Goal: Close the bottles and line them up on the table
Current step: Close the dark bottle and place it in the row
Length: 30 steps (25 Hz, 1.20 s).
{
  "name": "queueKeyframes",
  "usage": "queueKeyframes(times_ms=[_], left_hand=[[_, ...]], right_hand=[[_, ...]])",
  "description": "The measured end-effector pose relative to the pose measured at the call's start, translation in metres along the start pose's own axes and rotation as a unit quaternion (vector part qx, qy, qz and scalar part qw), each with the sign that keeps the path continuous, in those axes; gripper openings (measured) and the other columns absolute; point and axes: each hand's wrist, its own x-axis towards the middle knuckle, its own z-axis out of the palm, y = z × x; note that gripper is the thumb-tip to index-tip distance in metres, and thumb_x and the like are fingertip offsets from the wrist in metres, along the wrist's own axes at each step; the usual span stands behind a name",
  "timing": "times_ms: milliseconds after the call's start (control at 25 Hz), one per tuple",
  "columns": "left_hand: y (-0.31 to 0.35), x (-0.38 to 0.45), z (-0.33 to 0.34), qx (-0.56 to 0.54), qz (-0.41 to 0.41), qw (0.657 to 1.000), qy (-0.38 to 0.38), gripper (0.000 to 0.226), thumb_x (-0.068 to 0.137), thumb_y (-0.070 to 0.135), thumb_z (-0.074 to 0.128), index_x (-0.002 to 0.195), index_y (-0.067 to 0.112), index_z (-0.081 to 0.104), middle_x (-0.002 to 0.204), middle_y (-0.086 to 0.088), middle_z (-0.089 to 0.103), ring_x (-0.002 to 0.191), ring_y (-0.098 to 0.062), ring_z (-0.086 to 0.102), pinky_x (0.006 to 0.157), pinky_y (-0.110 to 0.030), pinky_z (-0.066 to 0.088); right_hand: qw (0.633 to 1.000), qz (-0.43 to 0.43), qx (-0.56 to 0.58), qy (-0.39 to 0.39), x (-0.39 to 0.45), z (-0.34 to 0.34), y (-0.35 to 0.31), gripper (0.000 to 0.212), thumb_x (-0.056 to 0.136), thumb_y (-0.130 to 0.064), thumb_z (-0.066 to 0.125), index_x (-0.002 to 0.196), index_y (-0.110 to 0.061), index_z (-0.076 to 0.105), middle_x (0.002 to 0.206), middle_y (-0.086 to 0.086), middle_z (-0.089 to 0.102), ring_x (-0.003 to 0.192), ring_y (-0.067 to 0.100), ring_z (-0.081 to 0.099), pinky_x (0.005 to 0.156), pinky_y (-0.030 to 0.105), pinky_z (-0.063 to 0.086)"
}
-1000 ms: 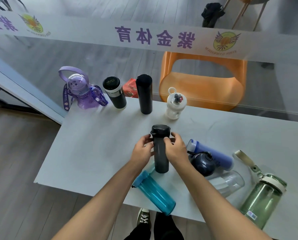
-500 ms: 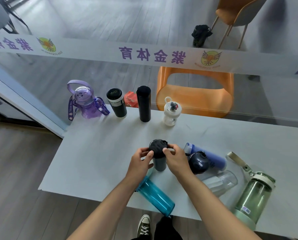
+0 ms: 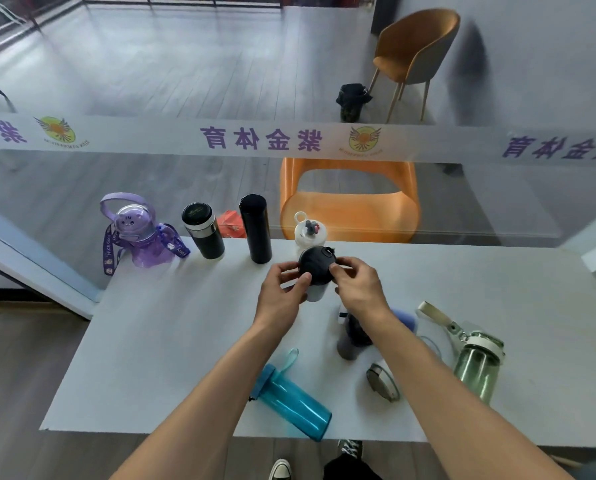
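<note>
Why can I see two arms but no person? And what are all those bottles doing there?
The camera sits on the person's head and looks down, so you see only their arms. The left hand and right hand hold a dark bottle by its cap, above the white table. At the far edge stand a purple bottle, a black mug, a tall black flask and a small white bottle. Nearer, a blue bottle lies on its side, and a green bottle waits by the right arm.

Mirrored purple characters 紫金体育 run along the glass band point(image 3: 261, 138).
</note>
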Motion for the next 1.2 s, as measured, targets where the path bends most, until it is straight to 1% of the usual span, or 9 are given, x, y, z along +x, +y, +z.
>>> queueKeyframes(times_ms=[120,200,280,400,480,600,680,1000,1200], left_hand=[[0.010,0.014,0.031,-0.002,0.011,1.000,-0.028,0.032,0.097,0.013,0.058,0.128,0.019,0.055,0.119,-0.008,0.065,0.102,-0.015,0.067,0.084,-0.033,0.060],[0.014,0.026,0.052,0.001,-0.006,0.999,-0.045,0.032,0.098,0.006,0.051,0.128,0.018,0.056,0.115,-0.009,0.066,0.096,-0.011,0.065,0.072,-0.022,0.059],[0.017,0.038,0.076,0.011,-0.029,0.998,-0.058,0.036,0.097,-0.001,0.045,0.127,0.016,0.056,0.111,-0.008,0.064,0.090,-0.008,0.063,0.062,-0.015,0.056],[0.018,0.062,0.110,0.020,-0.053,0.996,-0.062,0.039,0.096,-0.006,0.039,0.125,0.015,0.054,0.106,-0.008,0.063,0.081,-0.010,0.062,0.060,-0.016,0.055],[0.018,0.080,0.130,0.028,-0.067,0.996,-0.056,0.042,0.096,-0.007,0.037,0.128,0.014,0.052,0.103,-0.003,0.063,0.079,-0.008,0.061,0.062,-0.018,0.056],[0.016,0.104,0.146,0.039,-0.086,0.994,-0.050,0.044,0.096,-0.007,0.036,0.126,0.020,0.052,0.111,-0.003,0.062,0.079,-0.009,0.058,0.084,-0.038,0.056],[0.015,0.119,0.152,0.039,-0.096,0.994,-0.040,0.043,0.095,-0.007,0.036,0.126,0.020,0.051,0.113,-0.004,0.061,0.079,-0.012,0.056,0.093,-0.046,0.053],[0.012,0.149,0.155,0.023,-0.105,0.994,-0.019,0.048,0.094,-0.006,0.036,0.131,0.021,0.048,0.119,-0.003,0.060,0.082,-0.012,0.059,0.094,-0.047,0.053],[0.012,0.154,0.156,0.022,-0.105,0.994,-0.032,0.052,0.094,-0.005,0.037,0.139,0.021,0.046,0.127,-0.004,0.059,0.093,-0.017,0.059,0.094,-0.046,0.054]], right_hand=[[1.000,-0.003,0.010,0.011,0.023,-0.028,0.007,0.016,0.093,-0.031,0.066,0.106,-0.022,0.067,0.105,0.006,0.073,0.104,0.027,0.071,0.098,0.050,0.056],[1.000,0.003,0.013,0.004,0.046,-0.048,0.015,0.010,0.094,-0.031,0.065,0.102,-0.026,0.064,0.106,0.005,0.073,0.106,0.028,0.071,0.099,0.052,0.055],[1.000,0.014,0.010,0.002,0.072,-0.067,0.024,0.010,0.093,-0.034,0.063,0.100,-0.027,0.066,0.108,0.006,0.074,0.107,0.028,0.070,0.099,0.053,0.055],[1.000,0.028,0.008,-0.003,0.111,-0.087,0.037,0.021,0.091,-0.037,0.061,0.105,-0.025,0.070,0.110,0.007,0.075,0.106,0.028,0.070,0.098,0.056,0.054],[0.999,0.031,0.005,-0.020,0.137,-0.094,0.044,0.032,0.090,-0.038,0.060,0.115,-0.020,0.071,0.113,0.008,0.075,0.108,0.029,0.070,0.099,0.055,0.054],[0.999,0.037,0.003,-0.037,0.170,-0.098,0.045,0.039,0.088,-0.040,0.061,0.119,-0.018,0.070,0.114,0.009,0.075,0.107,0.029,0.070,0.099,0.054,0.055],[0.998,0.045,0.007,-0.046,0.187,-0.097,0.044,0.037,0.088,-0.037,0.063,0.119,-0.018,0.070,0.115,0.008,0.074,0.108,0.029,0.070,0.098,0.054,0.056],[0.997,0.030,0.004,-0.070,0.225,-0.083,0.046,0.035,0.091,-0.035,0.061,0.120,-0.018,0.070,0.116,0.008,0.074,0.109,0.030,0.069,0.098,0.053,0.056],[0.997,0.031,0.001,-0.064,0.231,-0.082,0.043,0.033,0.095,-0.031,0.060,0.122,-0.015,0.069,0.118,0.009,0.073,0.110,0.029,0.069,0.098,0.053,0.056]])
